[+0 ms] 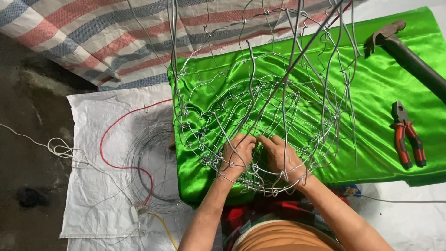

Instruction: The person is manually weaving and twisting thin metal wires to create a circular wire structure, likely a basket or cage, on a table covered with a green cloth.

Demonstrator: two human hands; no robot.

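Head view, left hand [237, 155] and right hand [281, 155] fingers pinching, seemingly, strands of silvery wire frame [260, 107], green satin cloth [381, 83] beneath, red-handled pliers [408, 137] at three o'clock.

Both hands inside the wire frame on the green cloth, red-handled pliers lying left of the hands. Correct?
Not quite. In the head view the red-handled pliers lie to the right of the hands, not the left. The rest holds: left hand and right hand are inside the wire frame on the green cloth.

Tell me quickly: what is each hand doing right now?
Left hand: closed, fingers pinching the wire frame.
Right hand: fingers curled on the same frame's wires.
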